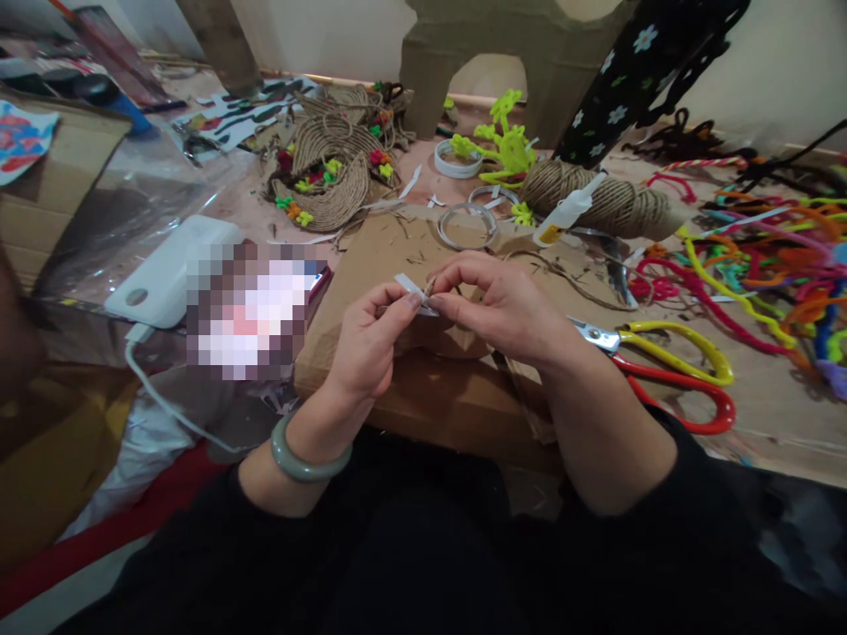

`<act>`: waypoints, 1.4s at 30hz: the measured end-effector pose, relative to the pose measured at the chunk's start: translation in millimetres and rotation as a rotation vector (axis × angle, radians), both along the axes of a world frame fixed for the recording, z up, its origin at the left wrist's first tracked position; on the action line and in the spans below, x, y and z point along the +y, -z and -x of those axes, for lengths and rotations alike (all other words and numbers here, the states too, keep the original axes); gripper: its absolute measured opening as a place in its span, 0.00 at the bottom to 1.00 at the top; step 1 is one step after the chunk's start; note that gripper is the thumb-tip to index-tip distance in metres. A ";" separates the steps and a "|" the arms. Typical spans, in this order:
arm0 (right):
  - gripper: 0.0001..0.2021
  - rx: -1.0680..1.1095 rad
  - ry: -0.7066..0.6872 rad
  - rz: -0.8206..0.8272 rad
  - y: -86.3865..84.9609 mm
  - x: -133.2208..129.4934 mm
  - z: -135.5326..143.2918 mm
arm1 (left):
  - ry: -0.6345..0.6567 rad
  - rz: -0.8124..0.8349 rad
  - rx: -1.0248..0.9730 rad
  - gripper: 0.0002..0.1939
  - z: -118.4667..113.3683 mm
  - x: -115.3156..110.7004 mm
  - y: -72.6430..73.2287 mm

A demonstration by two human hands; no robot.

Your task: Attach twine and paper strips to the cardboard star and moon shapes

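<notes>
Just above the cardboard, both hands meet in front of me. My left hand (374, 339) pinches a narrow white strip (408, 284) between thumb and index finger. My right hand (499, 300) is closed in a pinch beside it, with a small tan bit that looks like twine (430, 287) at its fingertips, touching the strip. Fingers partly hide how the two join. Under the hands lies a flat cardboard piece (361, 265). Beyond them are a ring of thin strip (467, 227) and a small white glue bottle (570, 210).
Scissors (675, 353) with yellow and red handles lie by my right forearm. A twine roll (595, 198), coiled twine work (324, 172) and colourful pipe cleaners (747, 273) are farther out. At left are a lit phone (258, 309) and a white power bank (176, 269) with a cable.
</notes>
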State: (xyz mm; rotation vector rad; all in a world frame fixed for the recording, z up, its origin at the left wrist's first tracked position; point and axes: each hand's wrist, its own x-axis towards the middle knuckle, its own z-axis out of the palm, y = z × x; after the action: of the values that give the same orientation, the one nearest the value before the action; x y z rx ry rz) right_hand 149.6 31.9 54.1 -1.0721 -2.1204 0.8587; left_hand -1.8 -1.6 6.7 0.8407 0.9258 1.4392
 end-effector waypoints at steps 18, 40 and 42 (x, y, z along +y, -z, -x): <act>0.05 -0.038 0.005 0.004 -2.1 -3.8 3.8 | -0.001 -0.037 0.009 0.13 0.4 1.2 0.6; 0.12 -0.040 -0.057 -0.059 8.9 -5.5 6.8 | -0.072 -0.068 -0.181 0.11 2.4 0.7 3.3; 0.10 -0.012 -0.042 -0.043 8.4 -6.2 8.4 | -0.073 -0.092 -0.167 0.12 2.4 0.1 3.6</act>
State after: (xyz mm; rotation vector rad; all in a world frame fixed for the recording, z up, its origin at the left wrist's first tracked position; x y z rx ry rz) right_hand 141.2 25.7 45.7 -1.0170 -2.1687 0.8245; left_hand -4.2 -1.5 3.1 0.7470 0.7756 1.5998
